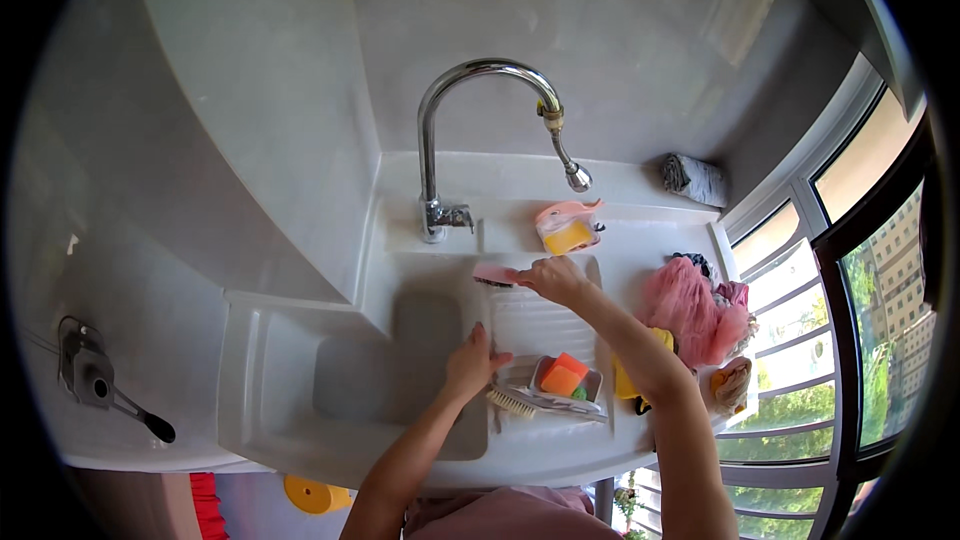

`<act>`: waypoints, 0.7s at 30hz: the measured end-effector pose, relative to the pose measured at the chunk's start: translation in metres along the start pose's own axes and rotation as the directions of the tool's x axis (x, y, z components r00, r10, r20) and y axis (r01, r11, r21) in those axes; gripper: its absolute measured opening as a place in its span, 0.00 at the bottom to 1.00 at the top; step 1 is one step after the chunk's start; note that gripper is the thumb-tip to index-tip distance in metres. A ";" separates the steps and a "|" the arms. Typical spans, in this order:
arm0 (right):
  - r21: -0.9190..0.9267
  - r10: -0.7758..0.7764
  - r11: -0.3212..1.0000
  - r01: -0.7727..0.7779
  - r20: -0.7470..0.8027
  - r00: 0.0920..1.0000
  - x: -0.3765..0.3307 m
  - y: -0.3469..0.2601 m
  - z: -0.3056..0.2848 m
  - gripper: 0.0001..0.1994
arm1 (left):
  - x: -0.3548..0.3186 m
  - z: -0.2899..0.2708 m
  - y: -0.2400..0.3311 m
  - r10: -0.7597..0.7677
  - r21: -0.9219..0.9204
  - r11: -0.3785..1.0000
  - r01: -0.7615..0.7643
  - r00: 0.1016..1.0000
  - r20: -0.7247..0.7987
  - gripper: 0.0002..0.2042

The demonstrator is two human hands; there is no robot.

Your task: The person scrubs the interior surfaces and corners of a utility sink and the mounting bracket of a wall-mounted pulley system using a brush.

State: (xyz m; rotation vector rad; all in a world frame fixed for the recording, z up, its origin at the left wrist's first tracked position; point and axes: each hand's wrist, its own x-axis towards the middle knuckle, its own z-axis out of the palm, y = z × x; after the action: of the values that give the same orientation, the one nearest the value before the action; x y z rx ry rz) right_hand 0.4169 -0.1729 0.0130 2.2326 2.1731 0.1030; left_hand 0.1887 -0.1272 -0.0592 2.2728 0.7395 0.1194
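Note:
My right hand is closed on a pink brush with dark bristles, held over the far end of the ribbed washboard of a white laundry sink. Lower and to the left, my left hand has its fingers apart and holds nothing. It is at the edge between the washboard and the basin; whether it touches the edge I cannot tell. Nearer me on the washboard, a pale tray carries an orange block and something green. A pale-bristled brush lies against its left side.
A chrome faucet arches behind the basin. Right of it sits a pink dish with a yellow piece. Pink mesh cloth, a yellow item and a grey roll line the right side, by the window. A yellow stool stands below.

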 end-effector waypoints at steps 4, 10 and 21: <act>0.044 -0.124 0.991 0.122 0.045 0.991 -0.008 -0.010 0.003 0.11 | -0.001 -0.003 0.003 -0.016 0.014 1.000 0.016 1.000 0.002 0.40; 0.041 -0.030 0.999 0.030 0.004 1.000 -0.020 -0.022 0.003 0.10 | -0.001 -0.003 0.004 -0.011 0.006 1.000 0.011 1.000 -0.010 0.40; 0.089 0.023 0.996 -0.018 -0.055 0.998 -0.044 -0.024 0.014 0.12 | 0.000 0.007 -0.008 0.023 -0.013 1.000 -0.024 0.998 -0.058 0.41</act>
State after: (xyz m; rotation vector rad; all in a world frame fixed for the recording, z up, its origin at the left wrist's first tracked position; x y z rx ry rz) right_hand 0.3930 -0.2156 -0.0042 2.3264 2.2263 0.0717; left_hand 0.1865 -0.1269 -0.0698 2.2741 0.7401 0.2019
